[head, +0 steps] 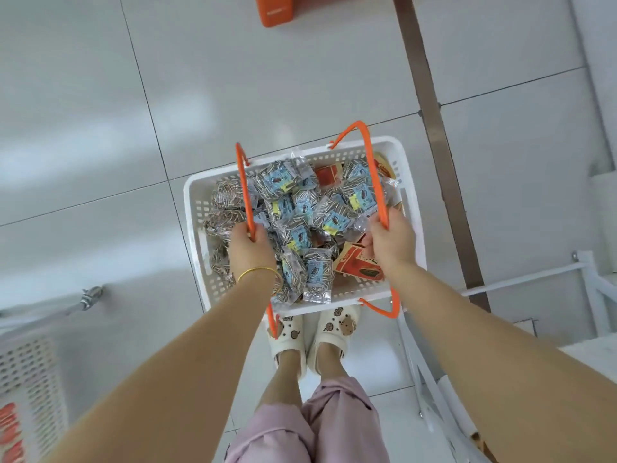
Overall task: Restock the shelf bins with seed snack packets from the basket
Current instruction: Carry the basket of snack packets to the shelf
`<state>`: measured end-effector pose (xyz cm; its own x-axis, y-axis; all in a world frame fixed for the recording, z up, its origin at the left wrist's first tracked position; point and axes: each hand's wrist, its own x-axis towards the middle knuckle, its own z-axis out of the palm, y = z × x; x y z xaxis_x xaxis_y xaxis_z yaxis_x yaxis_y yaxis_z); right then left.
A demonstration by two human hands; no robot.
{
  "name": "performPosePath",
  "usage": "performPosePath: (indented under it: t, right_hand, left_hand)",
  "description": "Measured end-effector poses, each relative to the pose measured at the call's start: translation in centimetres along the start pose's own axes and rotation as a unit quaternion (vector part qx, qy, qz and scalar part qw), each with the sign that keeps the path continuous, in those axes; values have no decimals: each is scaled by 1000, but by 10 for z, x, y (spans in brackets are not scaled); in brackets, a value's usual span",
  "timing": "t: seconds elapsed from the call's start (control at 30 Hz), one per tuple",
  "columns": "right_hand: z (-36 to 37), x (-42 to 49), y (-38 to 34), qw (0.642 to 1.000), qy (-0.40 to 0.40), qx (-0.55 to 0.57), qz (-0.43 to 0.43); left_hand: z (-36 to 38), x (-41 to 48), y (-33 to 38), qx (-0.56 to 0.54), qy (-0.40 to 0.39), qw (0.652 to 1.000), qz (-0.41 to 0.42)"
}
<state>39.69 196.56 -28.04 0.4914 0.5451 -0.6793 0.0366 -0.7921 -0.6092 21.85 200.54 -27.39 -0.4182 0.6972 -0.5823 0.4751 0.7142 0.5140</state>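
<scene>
While both arms reach down over it, the white basket (pixel 195 208) sits above the white tiled floor (pixel 100 111), directly in front of the person's 2 feet in cream clogs (pixel 335 332). Left hand (pixel 248 248) is closed around the left orange handle (pixel 243 185); a gold bracelet (pixel 257 272) circles that wrist. Right hand (pixel 392 237) is closed around the right orange handle (pixel 374 168). Clear seed snack packets (pixel 302 208) with blue labels fill most of the basket; red-and-tan packets (pixel 359 267) lie along its right side. Beyond the basket's far rim stands an orange object (pixel 275 10), partly cut off. Left of the basket, at frame edge, part of a second perforated white bin (pixel 30 379) shows.
</scene>
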Motion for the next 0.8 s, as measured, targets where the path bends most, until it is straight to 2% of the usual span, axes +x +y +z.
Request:
performPosePath:
  t: [0.07,0.13,0.43,0.6,0.8]
  right_hand:
    - [11,-10,-12,990,-85,97,64]
    - [17,-20,-24,985,-100,103,97]
    - [28,-114,-54,997,-20,20,79]
    - [28,-205,-52,990,43,75,114]
    - [37,-299,-30,965,109,146,187]
  left_hand:
    - [3,0,6,-37,-44,998,-10]
    - [-6,1,9,-36,-34,998,-32]
    - [-72,-32,32,28,-85,996,0]
    - [-140,-73,31,103,-154,980,77]
    - [-189,-107,12,221,-198,939,177]
